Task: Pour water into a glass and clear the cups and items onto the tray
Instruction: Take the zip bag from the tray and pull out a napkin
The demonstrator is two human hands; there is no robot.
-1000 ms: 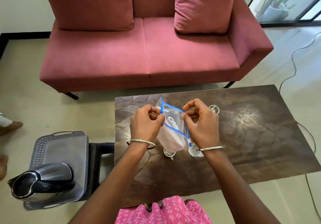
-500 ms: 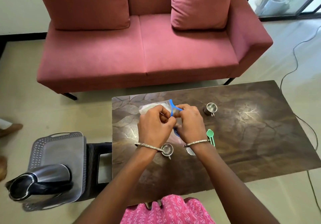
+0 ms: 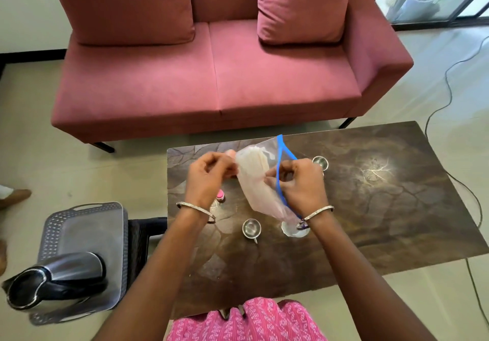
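My left hand and my right hand both grip a clear zip bag with a blue seal strip, held above the dark wooden table. The left hand pinches its left side, the right hand holds the blue edge. Below the bag a small steel cup stands on the table, and a clear glass sits under my right wrist. Another steel cup stands beyond my right hand. A small pink item shows by my left wrist. The grey tray sits to the left on a black stool.
A steel jug with a black handle lies on the tray. A red sofa stands behind the table. A black cable runs over the floor at the right. Someone's foot is at the left edge.
My hands have moved apart, and the bag is now stretched out between them. The green spoon seen beside my right wrist is now hidden.
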